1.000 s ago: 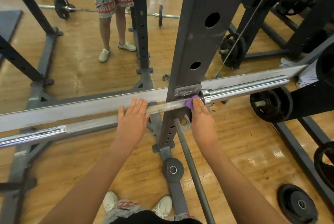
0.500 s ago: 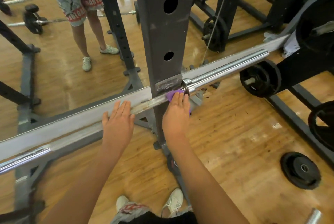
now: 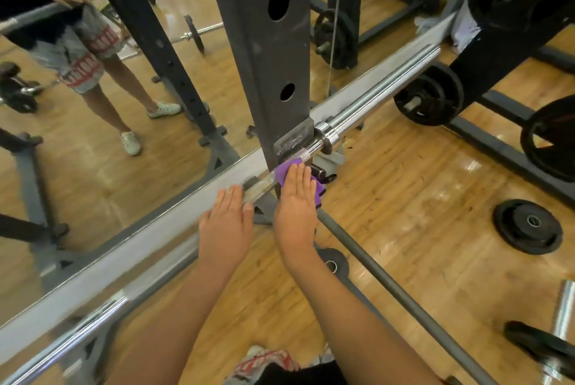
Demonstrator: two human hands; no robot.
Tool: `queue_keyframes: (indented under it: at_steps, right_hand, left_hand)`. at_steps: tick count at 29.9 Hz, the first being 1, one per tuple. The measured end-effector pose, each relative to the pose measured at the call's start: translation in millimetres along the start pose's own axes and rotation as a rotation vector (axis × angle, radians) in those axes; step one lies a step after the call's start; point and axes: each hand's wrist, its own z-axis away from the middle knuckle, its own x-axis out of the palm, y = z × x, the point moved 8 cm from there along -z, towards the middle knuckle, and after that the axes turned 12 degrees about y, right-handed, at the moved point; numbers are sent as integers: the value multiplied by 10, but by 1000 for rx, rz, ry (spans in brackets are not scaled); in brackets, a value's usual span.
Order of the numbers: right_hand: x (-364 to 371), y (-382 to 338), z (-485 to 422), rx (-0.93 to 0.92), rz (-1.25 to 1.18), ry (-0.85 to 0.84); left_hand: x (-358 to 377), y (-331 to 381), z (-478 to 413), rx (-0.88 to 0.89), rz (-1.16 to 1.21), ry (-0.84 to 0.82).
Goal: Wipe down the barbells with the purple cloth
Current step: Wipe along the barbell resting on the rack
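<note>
The right hand [image 3: 295,207] lies flat, fingers straight and together, palm down on the purple cloth [image 3: 281,174], pressing it onto the barbell [image 3: 382,93]; no finger curls round the bar. The cloth shows past the fingertips at twelve o'clock and again as a fold at two o'clock of the knuckles. At nine o'clock, just beside that hand but not touching it, the left hand [image 3: 225,224] is also flat and relaxed. Its straight fingers rest on the dull, scuffed shaft and the thumb lies alongside them. The barbell runs across the view from seven o'clock to two o'clock. Its chrome sleeve begins just past the cloth, where the bar meets the worn bracket of the dark rack upright [image 3: 270,51] at twelve o'clock. Behind the bar, a mirror [image 3: 93,173] fills the ten o'clock side. On the wooden floor [image 3: 404,213] a grey bar [image 3: 389,280] slants away towards five o'clock. A black weight plate [image 3: 527,226] lies flat at three o'clock, well apart from the hands.
</note>
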Motion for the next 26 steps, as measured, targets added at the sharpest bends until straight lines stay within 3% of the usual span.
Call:
queue_keyframes:
  at_steps: [3,7,12,16,26]
  right_hand:
    - [84,32,32,89,-115,122]
    - [130,-58,152,360,-426,163]
    - [107,-95,228,406,-582,192]
    - [140,-67,139,570,-659,260]
    - [176,41,75,575,-719,265]
  left_hand:
    - [-14,-32,-29,86,37,-48]
    - [1,-38,-20,155,53,-70]
    - [24,-53,-13,218,34,-73]
    - [-3,-57,26,272,55,-86]
    - [4,-59,11,297,90,-77]
